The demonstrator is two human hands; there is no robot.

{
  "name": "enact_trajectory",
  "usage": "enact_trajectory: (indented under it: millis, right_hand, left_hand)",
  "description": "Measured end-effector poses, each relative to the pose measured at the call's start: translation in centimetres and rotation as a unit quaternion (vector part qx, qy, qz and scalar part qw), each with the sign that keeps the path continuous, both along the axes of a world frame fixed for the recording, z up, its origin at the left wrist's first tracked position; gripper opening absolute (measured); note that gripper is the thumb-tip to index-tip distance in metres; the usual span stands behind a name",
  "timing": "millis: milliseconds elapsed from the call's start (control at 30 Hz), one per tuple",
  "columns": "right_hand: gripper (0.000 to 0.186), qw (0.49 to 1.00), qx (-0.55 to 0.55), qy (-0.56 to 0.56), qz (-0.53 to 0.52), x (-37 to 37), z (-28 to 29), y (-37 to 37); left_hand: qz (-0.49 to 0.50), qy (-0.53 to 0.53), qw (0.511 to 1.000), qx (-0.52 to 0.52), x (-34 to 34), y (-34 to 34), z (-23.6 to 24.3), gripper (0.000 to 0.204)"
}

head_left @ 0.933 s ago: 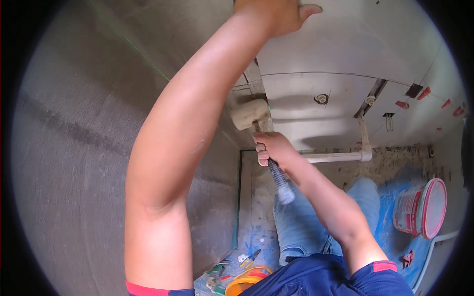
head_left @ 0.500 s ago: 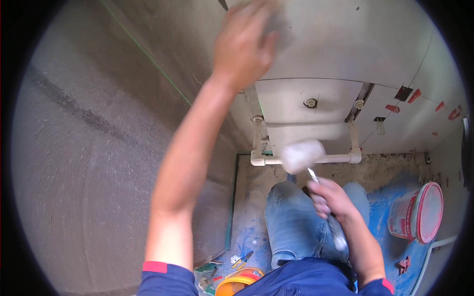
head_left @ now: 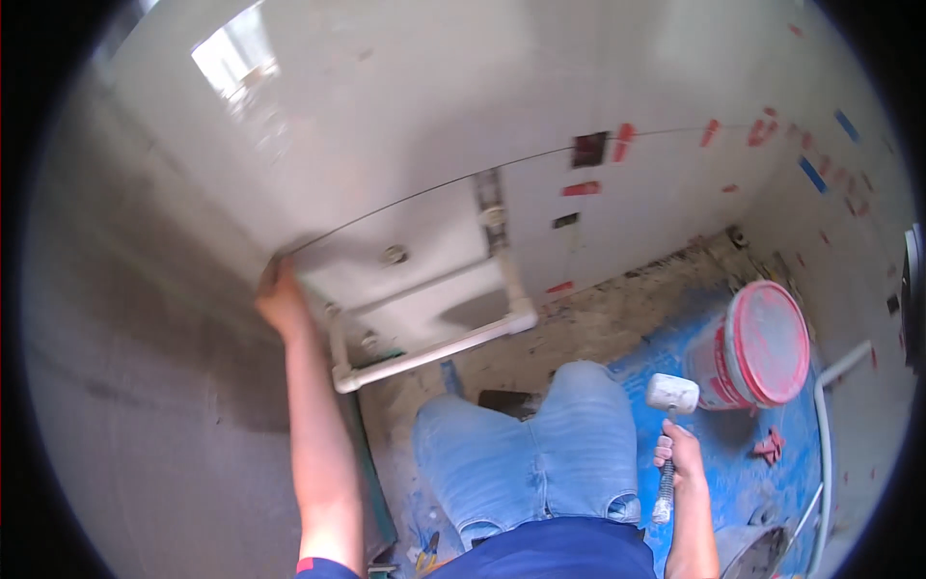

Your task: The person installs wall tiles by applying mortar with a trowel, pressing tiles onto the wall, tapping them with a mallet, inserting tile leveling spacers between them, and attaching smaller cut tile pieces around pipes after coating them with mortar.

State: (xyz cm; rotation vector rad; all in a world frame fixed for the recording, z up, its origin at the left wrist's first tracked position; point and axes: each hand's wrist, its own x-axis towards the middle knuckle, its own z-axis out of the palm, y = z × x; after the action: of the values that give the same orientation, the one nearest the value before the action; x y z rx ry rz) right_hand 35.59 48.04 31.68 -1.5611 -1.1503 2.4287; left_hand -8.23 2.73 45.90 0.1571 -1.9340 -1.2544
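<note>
My right hand (head_left: pixel 681 451) is closed around the dark handle of a white-headed mallet (head_left: pixel 672 393), held head up beside my right thigh. My left arm reaches forward to the corner where the dark rough wall meets the tiled wall. There my left hand (head_left: pixel 281 296) is at the lower left corner of a large glossy tile (head_left: pixel 463 106), by the seam below it. Its fingers are blurred and partly hidden, so their grip does not show. Below the seam is a smaller tile (head_left: pixel 415 280) with a round pipe fitting (head_left: pixel 394 255).
A white pipe frame (head_left: pixel 434 359) juts from the wall ahead of my knees. Right of me a bucket with a red-rimmed lid (head_left: pixel 772 343) stands on the blue-stained floor near a bent pale pipe (head_left: pixel 820 434). Red wedges (head_left: pixel 582 188) sit along the tile seams. Yellow-handled pliers (head_left: pixel 427 552) lie low left.
My view has turned to the right. My left hand has come down from high on the tile to its lower corner. The mallet has moved from before my knees to my right side.
</note>
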Motion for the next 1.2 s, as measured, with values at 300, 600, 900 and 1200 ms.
enact_trajectory:
  millis: [300, 600, 900, 1200]
  right_hand:
    - [0.025, 0.976, -0.051, 0.182, 0.111, -9.1, 7.3, -1.5]
    - [0.028, 0.847, -0.079, 0.524, 0.025, -26.6, 19.9, -15.9]
    - [0.048, 0.893, 0.175, 0.406, 0.085, -33.1, 19.0, -17.4]
    - [0.036, 0.874, 0.001, 0.457, 0.162, -29.1, 16.4, -11.2]
  left_hand:
    - [0.111, -0.108, 0.988, -0.01, -0.3, 0.7, 2.5, 0.048]
    - [0.035, -0.087, 0.99, 0.104, -2.0, -1.6, 1.6, 0.042]
    - [0.023, -0.119, 0.984, 0.132, -2.4, -2.5, 1.6, 0.039]
    - [0.03, -0.14, 0.983, 0.119, -1.9, -2.3, 2.5, 0.042]
